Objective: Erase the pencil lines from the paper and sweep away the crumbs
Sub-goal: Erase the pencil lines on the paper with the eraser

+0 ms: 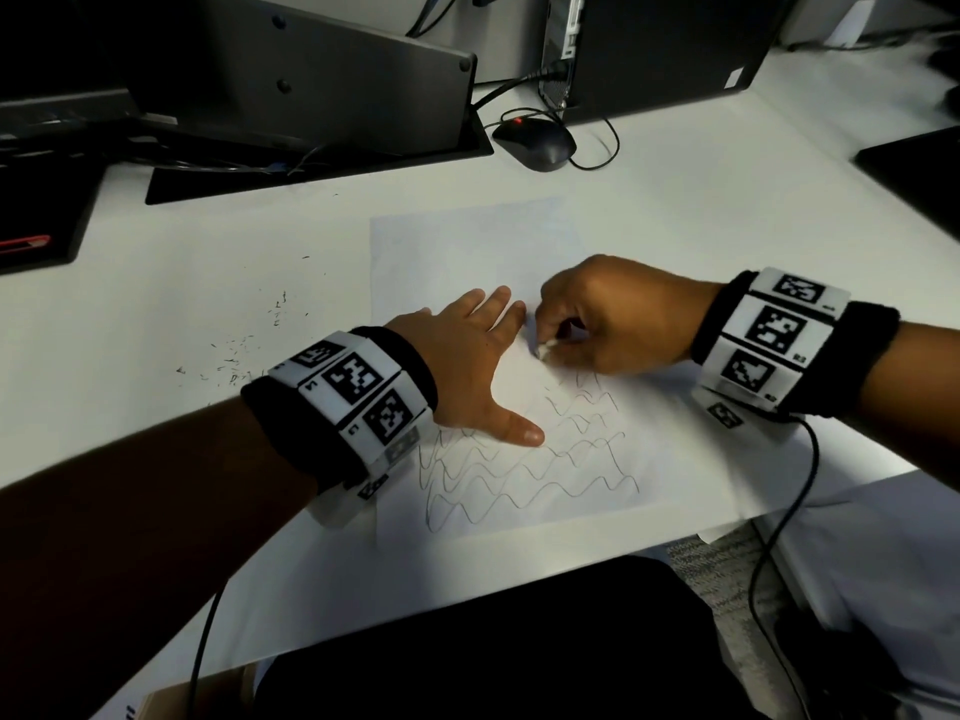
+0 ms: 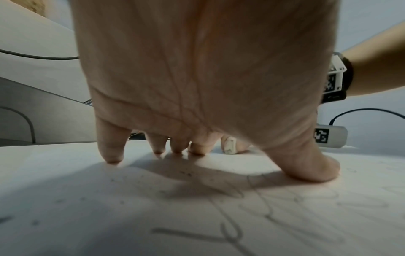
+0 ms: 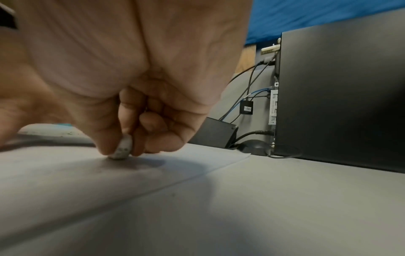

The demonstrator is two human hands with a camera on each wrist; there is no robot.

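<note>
Pinching a small white eraser (image 1: pixel 545 349) between thumb and curled fingers, the right hand (image 1: pixel 613 319) is pressing its worn tip onto the paper (image 1: pixel 467 241) near the middle of the sheet, just beside the left fingertips (image 1: pixel 501 294). Opposite it, the left hand (image 1: pixel 467 366) is lying flat and relaxed with fingers spread, gripping nothing and pinning the sheet, its thumb touching the wavy pencil lines (image 1: pixel 519 480).

Judging by the faint upper half and the dark waves nearer the person, roughly half the erasing is remaining. Doing this step well is probably calling for short strokes running away from the pinning hand, so the thin sheet is not buckling or creasing. Keeping the flat hand close to the eraser is helping here. Firm, even pressure should be lifting the graphite without smearing it; the eraser's tip is looking grey in the right wrist view.

Dark crumbs (image 1: pixel 244 350) are lying scattered on the white desk (image 1: pixel 727 210) left of the sheet, with a few specks on the paper under the left palm; those are waiting for the sweep. Farther back, a black mouse (image 1: pixel 535 142) is sitting near a dark computer tower (image 1: pixel 665 49), and a monitor base (image 1: pixel 311 148) is standing at the far left.
</note>
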